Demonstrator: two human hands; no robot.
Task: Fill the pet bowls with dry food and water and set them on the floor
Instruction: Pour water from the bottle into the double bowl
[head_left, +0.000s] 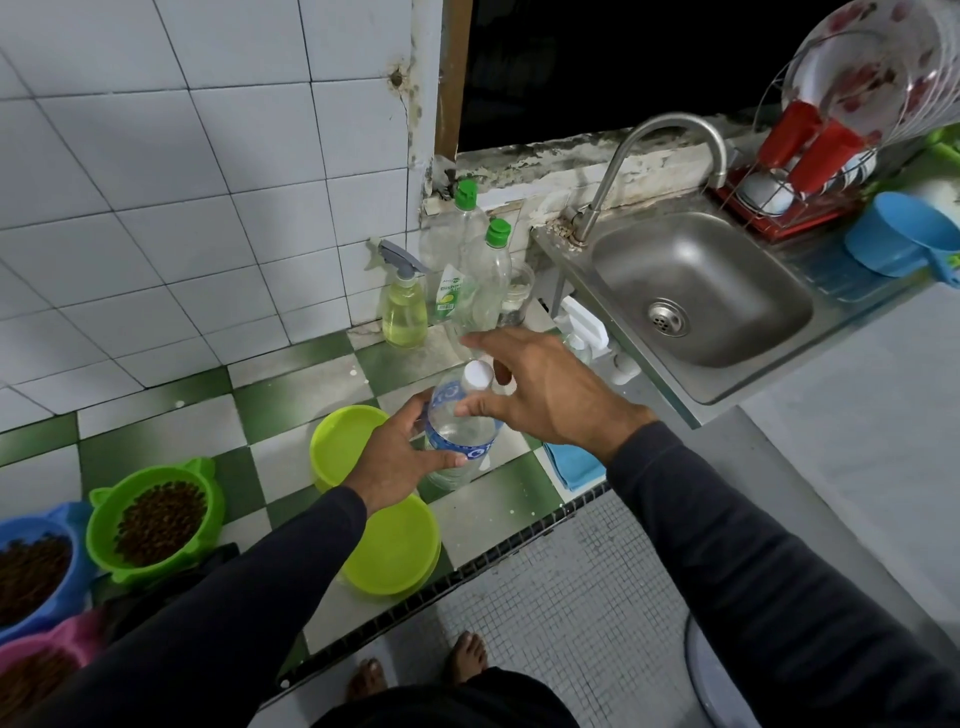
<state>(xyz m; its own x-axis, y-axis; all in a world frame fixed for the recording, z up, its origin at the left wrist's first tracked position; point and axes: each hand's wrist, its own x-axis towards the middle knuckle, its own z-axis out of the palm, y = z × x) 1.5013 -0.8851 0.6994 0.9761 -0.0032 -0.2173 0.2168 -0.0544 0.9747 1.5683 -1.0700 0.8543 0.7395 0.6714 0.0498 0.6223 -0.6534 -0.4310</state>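
A clear water bottle (460, 431) with a blue label and white cap (477, 375) stands on the green-and-white checked counter (291, 400). My left hand (400, 457) grips its body. My right hand (530, 387) hovers over the cap with fingers spread, thumb near the bottle's shoulder. Two lime-green bowls lie beside the bottle, one behind my left hand (340, 441) and one under my left forearm (392, 553). At the left stand a green bowl (156, 519), a blue bowl (36, 571) and a pink bowl (41, 670), each holding brown dry food.
A steel sink (696, 291) with a curved tap (670, 150) sits to the right. A spray bottle (402, 306) and two green-capped bottles (480, 270) stand against the tiled wall. A dish rack (810, 161), blue scoop (898, 234) and blue cloth (574, 465) are nearby.
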